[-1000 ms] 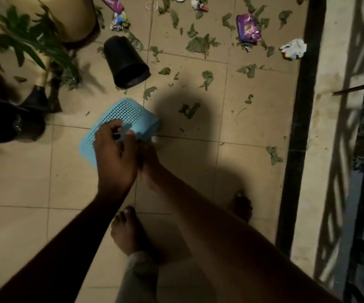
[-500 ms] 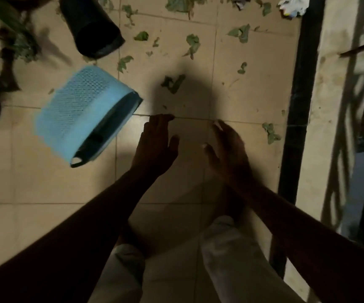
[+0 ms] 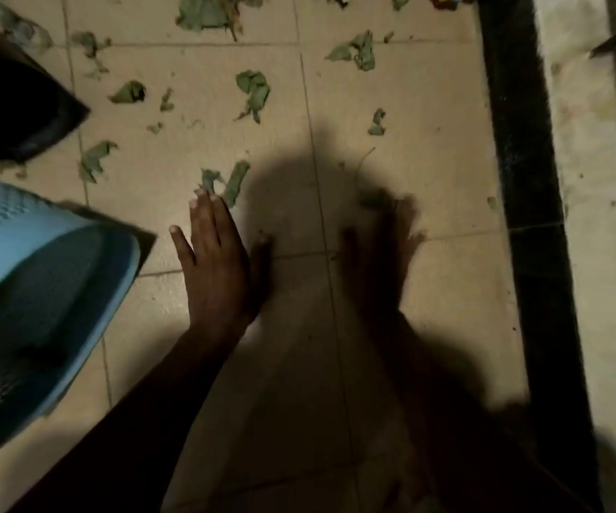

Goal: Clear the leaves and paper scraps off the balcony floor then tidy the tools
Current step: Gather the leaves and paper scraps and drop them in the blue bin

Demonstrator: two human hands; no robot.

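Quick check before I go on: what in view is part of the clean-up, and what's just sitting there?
Part of the job: scattered leaves; blue basket, likely for the litter; left hand and right hand, both open over the tiles.
Just lying about: black pot; dark floor strip; pale ledge.

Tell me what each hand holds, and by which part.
Left hand holds nothing: its fingers are straight, tips at a leaf. Right hand is blurred in shadow; whether it holds anything cannot be told.

Left hand and right hand released the basket, reaching toward leaves.
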